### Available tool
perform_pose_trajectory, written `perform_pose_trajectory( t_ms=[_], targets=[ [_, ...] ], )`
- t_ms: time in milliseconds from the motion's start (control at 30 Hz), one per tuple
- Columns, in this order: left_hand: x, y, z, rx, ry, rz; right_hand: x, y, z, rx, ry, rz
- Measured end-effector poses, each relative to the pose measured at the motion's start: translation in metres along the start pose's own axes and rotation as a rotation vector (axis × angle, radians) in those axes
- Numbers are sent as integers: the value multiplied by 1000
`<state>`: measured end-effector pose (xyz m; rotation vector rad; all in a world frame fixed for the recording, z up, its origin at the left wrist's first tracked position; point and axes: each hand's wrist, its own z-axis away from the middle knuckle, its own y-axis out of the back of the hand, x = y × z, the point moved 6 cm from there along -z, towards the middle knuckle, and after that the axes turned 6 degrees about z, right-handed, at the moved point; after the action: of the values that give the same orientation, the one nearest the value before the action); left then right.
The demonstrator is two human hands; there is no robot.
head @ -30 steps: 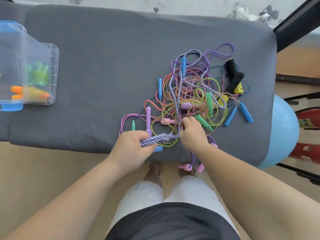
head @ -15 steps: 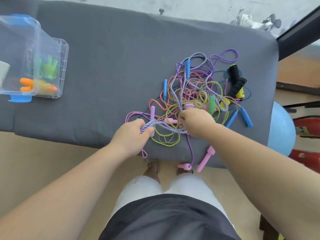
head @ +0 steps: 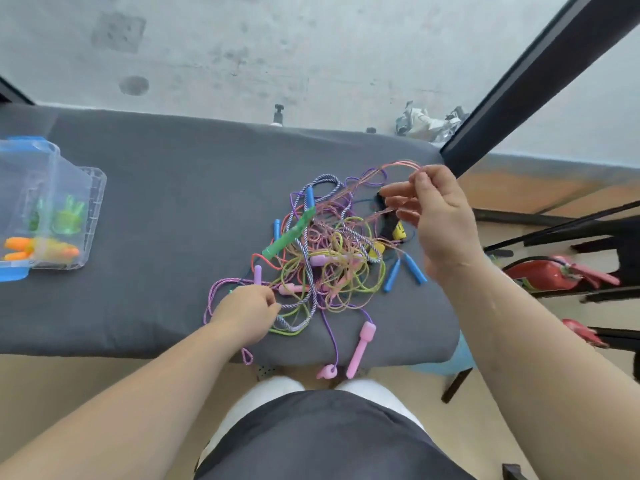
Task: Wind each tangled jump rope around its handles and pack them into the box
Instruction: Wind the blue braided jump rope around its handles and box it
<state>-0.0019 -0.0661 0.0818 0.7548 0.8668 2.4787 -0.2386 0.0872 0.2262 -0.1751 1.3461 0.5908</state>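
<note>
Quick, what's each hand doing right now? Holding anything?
Left hand: closed on the blue-and-white braided rope at the near side of the tangle.
Right hand: raised above the pile, fingers pinching thin pink cord.

Head camera looks steeply down, close over the table [head: 145,188].

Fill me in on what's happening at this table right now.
A person is untangling a pile of jump ropes on a grey padded table. The right hand lifts a loop of thin pink rope above the pile, while the left hand pins the blue-and-white braided rope near the front edge. The clear box at the left already holds some coloured handles.
</note>
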Motion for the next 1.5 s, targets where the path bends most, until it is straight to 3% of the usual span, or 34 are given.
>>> perform_pose_trajectory(
  t_ms=[167, 267, 333, 367, 467, 533, 633, 767, 933, 1100, 1200, 1367, 1500],
  targets=[
    [17, 18, 9, 77, 52, 60, 5, 46, -17, 192, -52, 36],
    [35, 32, 18, 75, 16, -7, 31, 57, -23, 164, -162, 219],
    [52, 42, 31, 57, -49, 5, 43, 54, -12, 26, -256, 446],
    [62, 47, 39, 54, -100, 21, 42, 46, -3, -91, -217, 508],
    [97, 61, 66, 28, -284, 107, 25, -9, 48, -615, 73, 502],
    [116, 71, 80, 13, -389, 232, 28, -40, 76, -789, 274, 626],
    [128, 92, 90, 152, -490, 307, 32, -51, 83, -698, 227, 579],
    [108, 109, 77, 377, -456, 338, 1, -27, 76, -546, 172, 309],
    [98, 95, 61, 396, -426, 328, -50, -17, 83, -455, 233, 93],
    [105, 87, 68, 318, -458, 601, -74, -10, 90, -342, 275, -72],
    [114, 75, 75, 163, -503, 728, -76, -4, 93, -261, 263, -140],
    [128, 60, 91, -55, -486, 1019, -75, -7, 101, -282, 148, -312],
    [138, 47, 98, -114, -523, 1006, -79, -13, 108, -293, 189, -269]
  ],
)
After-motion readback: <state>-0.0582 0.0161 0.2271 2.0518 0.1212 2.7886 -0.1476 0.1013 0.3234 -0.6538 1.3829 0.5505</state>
